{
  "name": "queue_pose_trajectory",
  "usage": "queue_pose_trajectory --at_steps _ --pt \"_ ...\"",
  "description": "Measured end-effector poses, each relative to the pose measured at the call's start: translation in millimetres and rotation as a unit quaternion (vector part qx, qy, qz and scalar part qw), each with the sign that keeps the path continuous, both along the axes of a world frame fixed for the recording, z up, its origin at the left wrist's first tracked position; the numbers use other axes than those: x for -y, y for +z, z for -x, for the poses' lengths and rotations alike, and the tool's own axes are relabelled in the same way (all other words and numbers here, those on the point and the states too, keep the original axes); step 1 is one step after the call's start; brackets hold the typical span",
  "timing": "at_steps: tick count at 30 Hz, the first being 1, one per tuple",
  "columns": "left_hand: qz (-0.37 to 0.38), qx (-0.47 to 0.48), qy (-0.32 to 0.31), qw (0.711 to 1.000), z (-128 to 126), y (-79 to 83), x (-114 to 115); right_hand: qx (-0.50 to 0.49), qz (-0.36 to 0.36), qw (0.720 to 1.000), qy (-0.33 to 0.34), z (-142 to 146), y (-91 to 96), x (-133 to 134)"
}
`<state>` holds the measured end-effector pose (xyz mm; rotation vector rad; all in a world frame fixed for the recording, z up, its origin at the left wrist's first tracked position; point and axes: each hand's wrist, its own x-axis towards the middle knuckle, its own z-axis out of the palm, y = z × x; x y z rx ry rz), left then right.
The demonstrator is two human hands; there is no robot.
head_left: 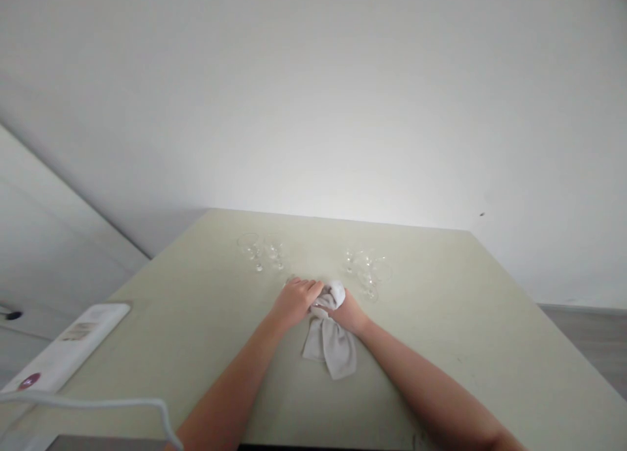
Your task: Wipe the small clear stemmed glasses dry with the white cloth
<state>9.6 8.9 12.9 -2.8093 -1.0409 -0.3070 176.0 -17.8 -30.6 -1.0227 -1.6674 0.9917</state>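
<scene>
Along the near edge, a white cable (98,404) curved across the lower left corner, above a dark grey thing (108,444) cut off by the frame. A little farther in, at the table's left edge, lay a flat white box (63,351) bearing a small picture and a dark red round mark.

Toward the middle, the loose ends of a pale grey cloth (337,350) hung down toward the person, and the rest was bunched up between the two hands. The right hand (349,312) gripped the cloth, which wrapped around its fingers. The left hand (296,300) was curled just beside it, thumb against the bunched part — whether its fingers closed on cloth or on something clear, I could not tell.

Beyond the hands stood two groups of clear glassware on the pale green table (465,320): the left group (258,265) and the right group (368,278), well apart, their outlines too faint to count. Past the table's far edge rose a plain white wall (343,111), with one small dark mark (482,214) toward the right.
</scene>
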Motion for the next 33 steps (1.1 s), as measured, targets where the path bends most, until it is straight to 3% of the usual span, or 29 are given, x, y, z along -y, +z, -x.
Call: queue_pose_trajectory --at_steps 6,13,16,18,21,24,26,29,33 --pt "-0.005 0.012 -0.005 1.000 -3 -3.5 0 -0.065 -0.021 0.997 -0.026 4 3.1 2" --pt "-0.011 0.015 0.009 1.000 -3 -1.8 -1 -0.077 -0.015 0.997 -0.027 1 -7.6 -2" --pt "0.003 0.032 0.028 0.999 -2 -3.3 -3 -0.084 0.004 0.996 -0.001 -1 -9.9 -2" --pt "0.026 0.083 0.061 0.994 1 -6.3 -7 -0.117 0.026 0.993 -0.020 -2 -10.4 -1" --pt "0.083 0.243 0.142 0.956 4 -11.3 -12 -0.166 0.021 0.980 -0.110 -1 -11.9 1" --pt "0.149 0.440 0.155 0.872 0 -15.0 -14 -0.147 -0.016 0.973 -0.175 2 -15.1 5" --pt "0.184 0.512 0.108 0.832 -8 -16.9 -11 -0.091 -0.037 0.984 -0.151 5 -17.5 9" --pt "0.234 0.530 0.024 0.815 -22 -19.8 -3 -0.016 -0.033 0.996 -0.077 8 -19.9 12" --pt "0.274 0.544 0.022 0.793 -26 -21.5 2 -0.088 0.038 0.993 -0.074 8 -17.4 14"
